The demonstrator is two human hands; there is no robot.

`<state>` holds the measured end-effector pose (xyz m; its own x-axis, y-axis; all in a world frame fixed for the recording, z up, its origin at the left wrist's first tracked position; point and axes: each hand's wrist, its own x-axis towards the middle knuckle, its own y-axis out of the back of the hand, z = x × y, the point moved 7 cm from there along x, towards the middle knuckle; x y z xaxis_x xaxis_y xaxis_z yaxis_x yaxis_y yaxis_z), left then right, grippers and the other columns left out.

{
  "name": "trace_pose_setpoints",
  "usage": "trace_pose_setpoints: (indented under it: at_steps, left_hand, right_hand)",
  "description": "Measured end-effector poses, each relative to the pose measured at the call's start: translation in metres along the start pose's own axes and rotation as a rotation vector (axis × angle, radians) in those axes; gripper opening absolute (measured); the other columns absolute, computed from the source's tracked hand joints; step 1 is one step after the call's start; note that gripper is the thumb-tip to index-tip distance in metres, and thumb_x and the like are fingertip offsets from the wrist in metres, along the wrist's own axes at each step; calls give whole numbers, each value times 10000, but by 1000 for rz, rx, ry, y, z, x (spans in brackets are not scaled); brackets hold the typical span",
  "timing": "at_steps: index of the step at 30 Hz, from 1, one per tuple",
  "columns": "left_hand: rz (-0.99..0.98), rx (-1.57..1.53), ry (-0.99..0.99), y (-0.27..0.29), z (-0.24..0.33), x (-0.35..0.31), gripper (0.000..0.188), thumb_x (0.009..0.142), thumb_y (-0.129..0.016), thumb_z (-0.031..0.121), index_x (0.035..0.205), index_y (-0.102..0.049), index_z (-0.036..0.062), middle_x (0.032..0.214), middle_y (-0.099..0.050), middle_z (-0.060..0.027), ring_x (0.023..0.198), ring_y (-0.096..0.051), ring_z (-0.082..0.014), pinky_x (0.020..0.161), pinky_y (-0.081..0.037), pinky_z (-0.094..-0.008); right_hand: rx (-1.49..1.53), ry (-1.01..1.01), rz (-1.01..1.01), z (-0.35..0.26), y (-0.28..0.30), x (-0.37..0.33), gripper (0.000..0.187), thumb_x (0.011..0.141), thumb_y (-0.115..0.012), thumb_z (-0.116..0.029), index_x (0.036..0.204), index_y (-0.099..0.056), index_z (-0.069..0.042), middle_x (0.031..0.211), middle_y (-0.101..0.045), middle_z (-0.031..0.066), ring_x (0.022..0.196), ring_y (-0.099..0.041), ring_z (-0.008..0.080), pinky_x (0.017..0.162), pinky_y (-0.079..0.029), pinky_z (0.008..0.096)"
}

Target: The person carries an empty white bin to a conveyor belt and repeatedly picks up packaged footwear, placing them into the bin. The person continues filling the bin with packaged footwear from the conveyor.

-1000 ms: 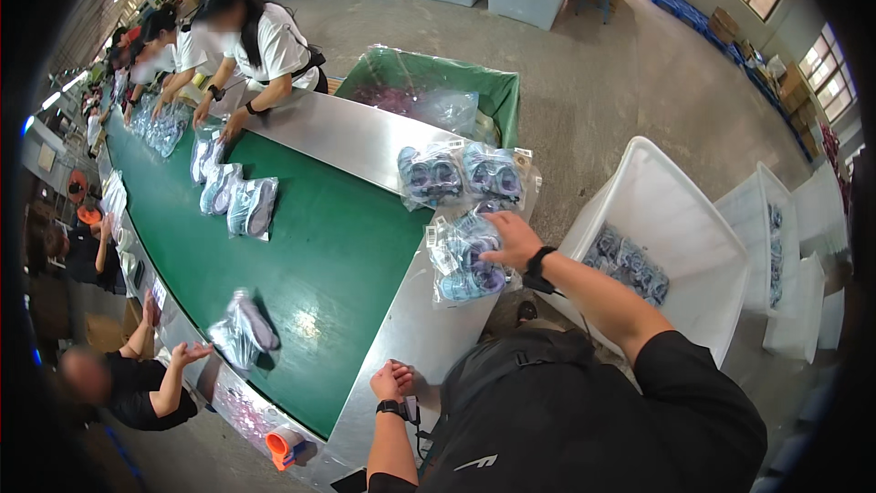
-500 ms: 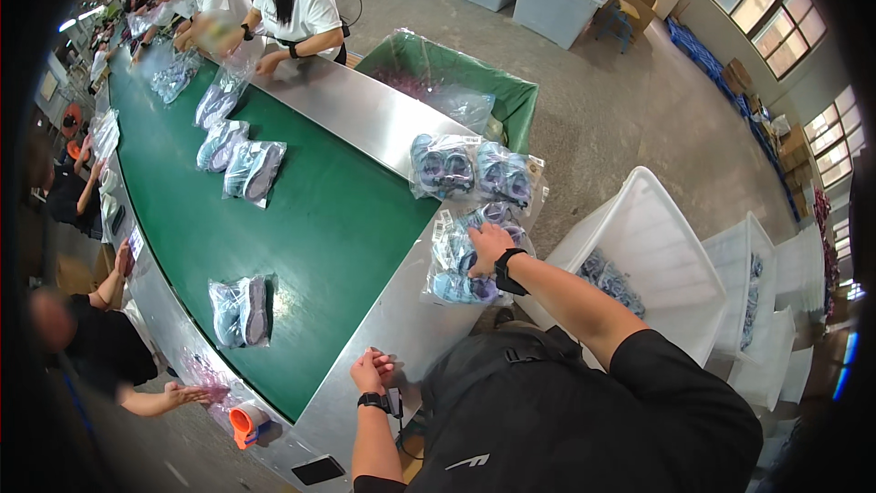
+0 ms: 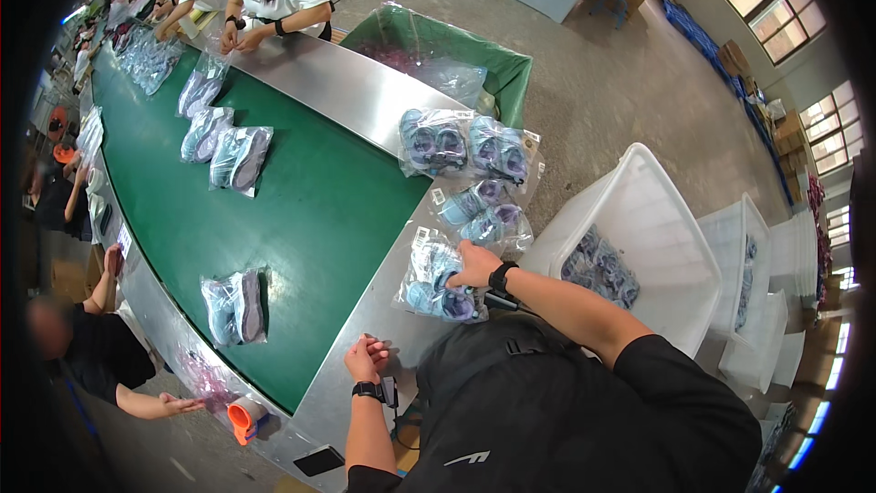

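Observation:
My right hand (image 3: 476,267) lies over a clear-bagged pair of light blue and purple shoes (image 3: 436,288) at the metal end of the table, its fingers curled onto the pair. Just beyond it sits another bagged pair (image 3: 484,210). Two more bagged pairs, one on the left (image 3: 434,144) and one on the right (image 3: 498,151), rest side by side at the far corner. Low over the metal edge, my left hand (image 3: 367,358) is held with loosely curled fingers and shows nothing in them.
A green conveyor belt (image 3: 301,246) carries several bagged pairs, one close by (image 3: 234,308). White bins (image 3: 639,219) with bagged goods stand at right; a green-lined bin (image 3: 502,82) is beyond. An orange tape dispenser (image 3: 245,417) and a phone (image 3: 319,461) lie near left. Co-workers line both sides.
My right hand has moved left and nearer with one bagged pair of shoes, drawing it apart from the pair beyond. My left hand has barely shifted. The view has turned slightly.

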<state>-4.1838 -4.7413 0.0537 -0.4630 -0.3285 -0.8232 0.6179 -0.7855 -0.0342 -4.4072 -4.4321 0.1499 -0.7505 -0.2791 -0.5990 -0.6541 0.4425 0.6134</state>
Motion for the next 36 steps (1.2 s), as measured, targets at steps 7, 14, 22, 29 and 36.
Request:
trace_pose_setpoints:
  at_steps: [7, 14, 22, 29, 36]
  left_hand:
    - [4, 26, 25, -1, 3, -3, 311, 998, -577, 366, 992, -624, 59, 813, -707, -67, 638, -691, -180, 521, -557, -308]
    - [-568, -270, 63, -113, 26, -43, 583, 997, -558, 440, 1418, -437, 55, 1282, -605, -137, 1102, -637, -236, 879, -560, -375]
    - [-627, -241, 218, -159, 38, -38, 403, 919, -605, 315, 1200, -593, 27, 1074, -678, -120, 906, -694, -262, 797, -592, -407]
    - [-620, -351, 222, -148, 52, -60, 480, 938, -592, 421, 1230, -599, 40, 1101, -695, -118, 964, -694, -256, 852, -574, -424]
    - [-578, -331, 201, -137, 52, -61, 514, 943, -566, 433, 1322, -555, 86, 1209, -671, -115, 1072, -663, -285, 902, -558, -467]
  right_hand:
    - [358, 98, 46, -7, 13, -2, 848, 688, -847, -346, 1321, -473, 77, 1193, -644, 237, 1137, -614, 330, 979, -473, 384]
    - [1044, 23, -237, -22, -2, -3, 516, 827, -770, -281, 1204, -616, 35, 1114, -684, 102, 984, -633, 170, 871, -503, 329]
    - [425, 109, 144, 22, 34, 11, 547, 886, -706, -436, 1188, -639, 16, 1126, -682, 177, 991, -655, 274, 846, -511, 377]
    - [-47, 133, 682, 71, 91, -12, 393, 788, -743, -297, 1097, -673, -64, 1152, -612, 151, 1136, -551, 354, 977, -448, 444]
    - [-162, 164, 458, 45, 54, -40, 393, 775, -757, -272, 1117, -678, -95, 1029, -660, 101, 1146, -548, 331, 962, -457, 442]
